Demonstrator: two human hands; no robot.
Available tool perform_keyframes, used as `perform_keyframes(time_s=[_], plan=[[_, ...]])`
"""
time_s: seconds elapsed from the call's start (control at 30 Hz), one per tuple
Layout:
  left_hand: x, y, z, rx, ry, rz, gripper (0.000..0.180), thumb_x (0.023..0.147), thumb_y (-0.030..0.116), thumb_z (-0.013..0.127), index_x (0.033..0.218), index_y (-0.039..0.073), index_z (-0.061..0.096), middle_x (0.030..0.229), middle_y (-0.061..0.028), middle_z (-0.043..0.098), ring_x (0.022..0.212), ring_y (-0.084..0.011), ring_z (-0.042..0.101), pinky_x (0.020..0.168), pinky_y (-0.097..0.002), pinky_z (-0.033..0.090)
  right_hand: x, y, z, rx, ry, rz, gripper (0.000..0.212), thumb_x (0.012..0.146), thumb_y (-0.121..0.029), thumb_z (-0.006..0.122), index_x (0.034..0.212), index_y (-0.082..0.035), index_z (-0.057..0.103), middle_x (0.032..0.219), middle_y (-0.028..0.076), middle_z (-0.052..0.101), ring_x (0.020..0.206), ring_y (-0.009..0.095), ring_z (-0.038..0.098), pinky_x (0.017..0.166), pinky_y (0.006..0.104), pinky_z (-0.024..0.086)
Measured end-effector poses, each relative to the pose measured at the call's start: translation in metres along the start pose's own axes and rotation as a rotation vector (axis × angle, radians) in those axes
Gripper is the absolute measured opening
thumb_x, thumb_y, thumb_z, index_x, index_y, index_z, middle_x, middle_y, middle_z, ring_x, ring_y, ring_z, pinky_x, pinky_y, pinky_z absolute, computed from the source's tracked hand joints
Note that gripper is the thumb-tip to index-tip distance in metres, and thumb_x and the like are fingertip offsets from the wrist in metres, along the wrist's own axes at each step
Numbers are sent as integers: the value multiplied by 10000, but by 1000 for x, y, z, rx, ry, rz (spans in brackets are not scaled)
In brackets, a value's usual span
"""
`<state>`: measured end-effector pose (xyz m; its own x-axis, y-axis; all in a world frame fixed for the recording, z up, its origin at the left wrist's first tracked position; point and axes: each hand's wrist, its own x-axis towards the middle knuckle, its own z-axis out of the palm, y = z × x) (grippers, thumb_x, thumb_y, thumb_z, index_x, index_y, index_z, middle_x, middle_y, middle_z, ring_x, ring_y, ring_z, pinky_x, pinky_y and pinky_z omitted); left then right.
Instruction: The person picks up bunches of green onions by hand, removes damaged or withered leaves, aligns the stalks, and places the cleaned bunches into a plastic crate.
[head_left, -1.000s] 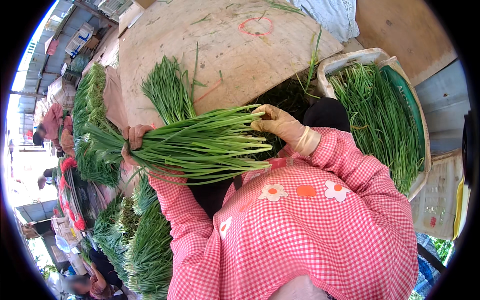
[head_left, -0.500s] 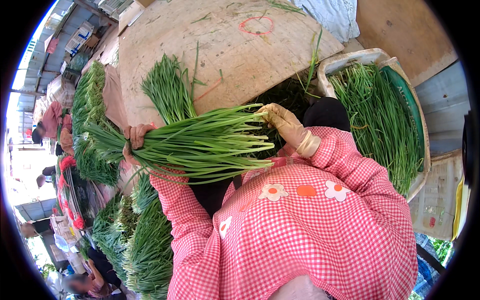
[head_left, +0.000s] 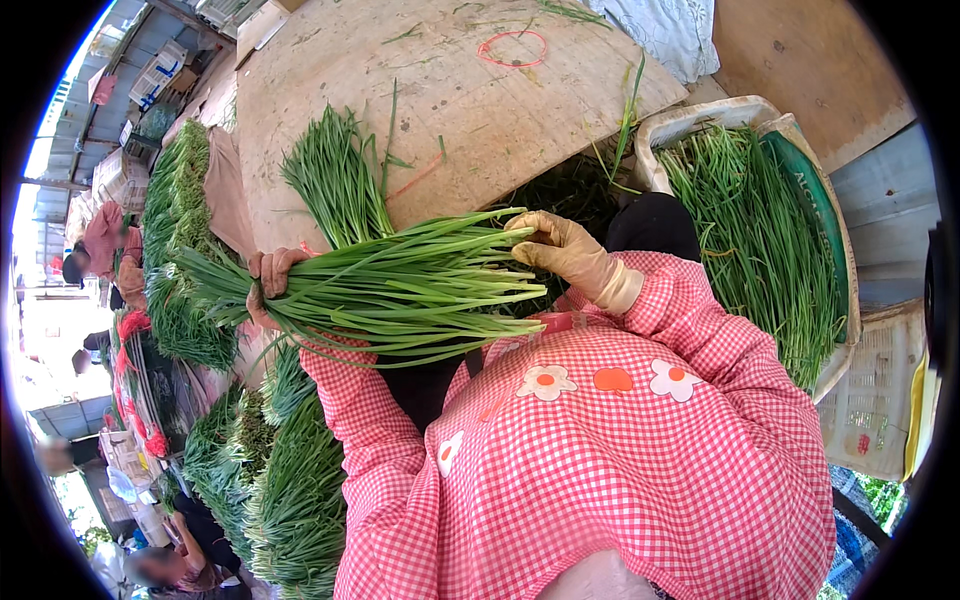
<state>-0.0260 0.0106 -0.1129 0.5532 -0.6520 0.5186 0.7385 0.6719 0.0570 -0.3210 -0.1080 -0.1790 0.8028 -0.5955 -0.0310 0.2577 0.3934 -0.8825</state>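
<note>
A thick bunch of garlic chives [head_left: 420, 285] lies sideways across my lap, leaf tips to the left and pale stem ends to the right. My bare left hand [head_left: 272, 280] is wrapped round the leafy part. My right hand [head_left: 575, 255], in a soiled pale glove, has its fingers curled together at the upper stem ends and pinches them. Just beyond, a smaller bunch of garlic chives [head_left: 335, 185] rests on the wooden board [head_left: 450, 130], its lower end hidden behind the held bunch.
At the right stands a white crate [head_left: 655, 150] filled with garlic chives. Large heaps of greens [head_left: 295, 510] are piled at the left. A red rubber band [head_left: 512, 50] and loose leaves lie on the board. Several people, one a person in pink [head_left: 105, 240], are at the far left.
My right hand has shifted slightly, its fingers curling lower over the stem ends. My left hand and the bunch have hardly moved.
</note>
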Motion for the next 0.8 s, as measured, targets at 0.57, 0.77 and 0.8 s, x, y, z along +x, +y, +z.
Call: perform_keyframes(time_s=[0.57,0.77,0.8], plan=[[5,-12,9,105,-11,-134,109,765,129,482,833,83,411,603,28,370,593,-102,385,714,-275,372,-7,24,-73,-1728,-25,91,99,769,-28,512,857,-39,555,887,181,535,804,354,582,683,418,480],[19,-22,26,325,94,-178,109,761,134,506,822,77,436,607,18,367,591,-122,375,711,-298,392,1,-42,-46,-1388,-268,-28,714,650,-61,687,1295,-49,382,1314,169,352,1252,297,334,1034,330,295],[20,-27,32,377,127,-201,104,768,134,506,817,79,432,616,17,371,597,-122,377,723,-303,398,5,-58,-33,-1165,-334,-27,778,649,-153,712,1318,-16,339,1339,186,326,1283,294,287,1057,334,249]])
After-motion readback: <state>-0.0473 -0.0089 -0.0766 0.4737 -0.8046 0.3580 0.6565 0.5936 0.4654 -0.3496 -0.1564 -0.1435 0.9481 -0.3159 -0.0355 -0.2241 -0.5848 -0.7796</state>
